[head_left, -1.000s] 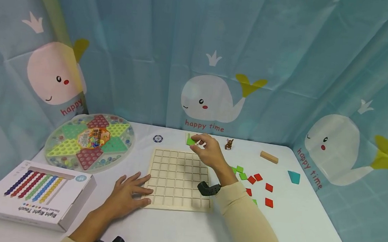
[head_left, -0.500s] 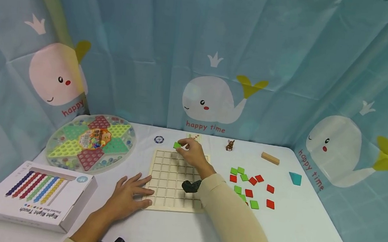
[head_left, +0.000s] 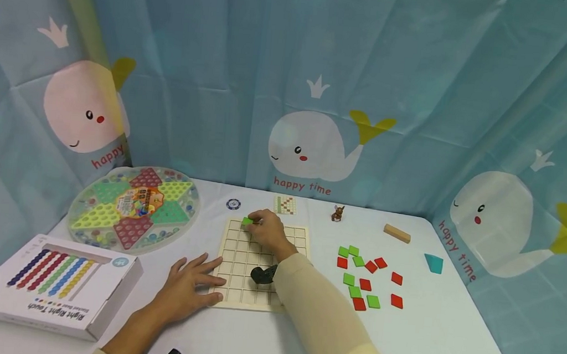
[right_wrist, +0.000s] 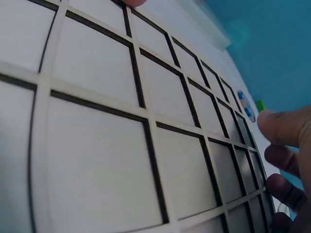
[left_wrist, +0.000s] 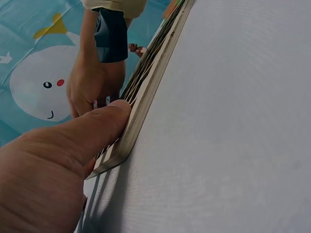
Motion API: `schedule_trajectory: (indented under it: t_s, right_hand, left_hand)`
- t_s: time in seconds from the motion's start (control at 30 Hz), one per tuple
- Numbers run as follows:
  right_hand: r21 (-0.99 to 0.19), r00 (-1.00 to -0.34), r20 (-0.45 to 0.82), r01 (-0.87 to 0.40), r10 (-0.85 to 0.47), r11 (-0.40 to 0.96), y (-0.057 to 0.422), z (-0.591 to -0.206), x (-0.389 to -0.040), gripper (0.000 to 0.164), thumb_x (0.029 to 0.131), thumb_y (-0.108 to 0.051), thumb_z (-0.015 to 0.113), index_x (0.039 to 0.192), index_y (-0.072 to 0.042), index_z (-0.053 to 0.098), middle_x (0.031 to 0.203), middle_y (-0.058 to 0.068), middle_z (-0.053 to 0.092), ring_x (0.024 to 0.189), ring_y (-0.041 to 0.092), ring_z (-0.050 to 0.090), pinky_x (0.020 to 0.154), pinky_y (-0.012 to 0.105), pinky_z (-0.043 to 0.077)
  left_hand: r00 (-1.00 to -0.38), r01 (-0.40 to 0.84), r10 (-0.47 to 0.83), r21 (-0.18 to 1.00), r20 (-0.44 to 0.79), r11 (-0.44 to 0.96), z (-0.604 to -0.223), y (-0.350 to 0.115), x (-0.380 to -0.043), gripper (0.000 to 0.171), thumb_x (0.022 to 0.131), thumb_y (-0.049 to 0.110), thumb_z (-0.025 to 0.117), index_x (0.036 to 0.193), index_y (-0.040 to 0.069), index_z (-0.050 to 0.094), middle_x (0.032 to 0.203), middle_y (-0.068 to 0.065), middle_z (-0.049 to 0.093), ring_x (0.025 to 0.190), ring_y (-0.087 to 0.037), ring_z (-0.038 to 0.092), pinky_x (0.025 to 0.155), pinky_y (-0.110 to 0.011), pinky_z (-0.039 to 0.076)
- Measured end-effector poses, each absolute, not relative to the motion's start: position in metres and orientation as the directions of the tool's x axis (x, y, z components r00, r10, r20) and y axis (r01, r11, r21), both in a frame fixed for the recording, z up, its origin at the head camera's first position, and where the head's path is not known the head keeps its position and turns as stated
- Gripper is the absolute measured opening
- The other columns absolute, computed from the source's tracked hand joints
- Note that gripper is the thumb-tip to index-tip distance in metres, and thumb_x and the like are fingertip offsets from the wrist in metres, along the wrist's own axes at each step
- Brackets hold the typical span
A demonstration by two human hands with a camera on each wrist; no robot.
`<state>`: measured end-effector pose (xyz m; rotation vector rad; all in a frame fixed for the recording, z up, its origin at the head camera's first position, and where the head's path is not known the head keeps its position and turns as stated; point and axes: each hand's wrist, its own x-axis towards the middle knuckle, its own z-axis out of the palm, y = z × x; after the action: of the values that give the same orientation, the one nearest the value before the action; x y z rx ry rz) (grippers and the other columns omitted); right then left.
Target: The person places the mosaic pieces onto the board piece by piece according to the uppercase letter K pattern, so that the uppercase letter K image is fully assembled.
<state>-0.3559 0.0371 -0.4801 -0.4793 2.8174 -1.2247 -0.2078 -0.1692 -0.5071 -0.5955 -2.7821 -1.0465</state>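
A light wooden grid board [head_left: 235, 276] lies on the table, its square cells bare where they show. My right hand [head_left: 267, 232] is over the board's far edge and pinches a green square tile [head_left: 247, 221] between thumb and fingers. In the right wrist view only a sliver of that green tile [right_wrist: 260, 105] shows beyond the thumb. My left hand [head_left: 190, 285] rests spread at the board's left edge, fingertips touching the frame. Up close in the left wrist view, the left thumb [left_wrist: 104, 124] presses on the board's rim. The right forearm hides part of the grid.
Several red tiles [head_left: 365, 284] and green tiles [head_left: 349, 279] lie right of the board. Behind it are a patterned card [head_left: 285, 205], a poker chip [head_left: 233, 204] and a small brown figurine [head_left: 338, 213]. A boxed bead toy [head_left: 55, 284] and a Chinese checkers board [head_left: 133, 207] stand left.
My right hand has moved left and toward me with the green tile, from near the card to the board's far edge. The card is uncovered. The left hand stays in place.
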Motion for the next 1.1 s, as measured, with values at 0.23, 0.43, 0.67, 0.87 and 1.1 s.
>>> schedule_trajectory:
  t_s: [0.23,0.43,0.67,0.87,1.1]
  right_hand:
    - [-0.582,-0.952,0.066,-0.281,-0.3,0.763,0.031,-0.479,-0.358,0.025,0.088,-0.023,0.07,0.112,-0.015,0.072,0.099,-0.002,0.057,0.091,0.016,0.055,0.09,0.044,0.041]
    - [-0.546,-0.956,0.035,-0.261,-0.29,0.796,0.028,-0.479,-0.36,0.026,0.088,-0.026,0.07,0.113,-0.019,0.072,0.1,-0.002,0.055,0.093,0.017,0.053,0.09,0.046,0.04]
    - [-0.536,-0.961,0.032,-0.248,-0.275,0.807,0.03,-0.48,-0.36,0.027,0.088,-0.026,0.07,0.113,-0.02,0.072,0.1,0.0,0.054,0.089,0.016,0.052,0.085,0.042,0.042]
    - [-0.577,-0.955,0.039,-0.262,-0.294,0.774,0.036,-0.476,-0.358,0.031,0.087,-0.023,0.068,0.117,-0.015,0.07,0.098,0.003,0.054,0.086,0.018,0.051,0.078,0.037,0.045]
    - [-0.708,-0.942,0.046,-0.265,-0.333,0.654,0.052,-0.469,-0.349,0.037,0.091,-0.02,0.065,0.126,-0.008,0.063,0.106,0.011,0.058,0.085,0.02,0.055,0.069,0.034,0.049]
  left_hand:
    - [-0.92,0.391,0.321,0.615,0.227,0.685,-0.507,-0.17,-0.207,0.029,0.076,0.038,0.08,0.1,0.023,0.077,0.138,-0.003,0.054,0.135,-0.038,0.033,0.106,-0.062,0.008]
    - [-0.92,0.391,0.316,0.613,0.232,0.687,-0.508,-0.17,-0.207,0.028,0.075,0.037,0.08,0.1,0.024,0.077,0.137,-0.003,0.055,0.135,-0.038,0.034,0.105,-0.062,0.009]
    - [-0.918,0.394,0.321,0.61,0.232,0.687,-0.51,-0.169,-0.208,0.028,0.075,0.038,0.081,0.099,0.024,0.077,0.137,-0.003,0.054,0.135,-0.038,0.034,0.105,-0.063,0.009]
    - [-0.922,0.386,0.315,0.615,0.226,0.687,-0.508,-0.168,-0.208,0.028,0.075,0.037,0.081,0.099,0.024,0.077,0.137,-0.003,0.055,0.135,-0.038,0.033,0.106,-0.062,0.008]
    - [-0.924,0.376,0.322,0.625,0.204,0.684,-0.507,-0.169,-0.208,0.029,0.076,0.039,0.08,0.101,0.024,0.077,0.138,-0.003,0.054,0.136,-0.038,0.033,0.105,-0.063,0.008]
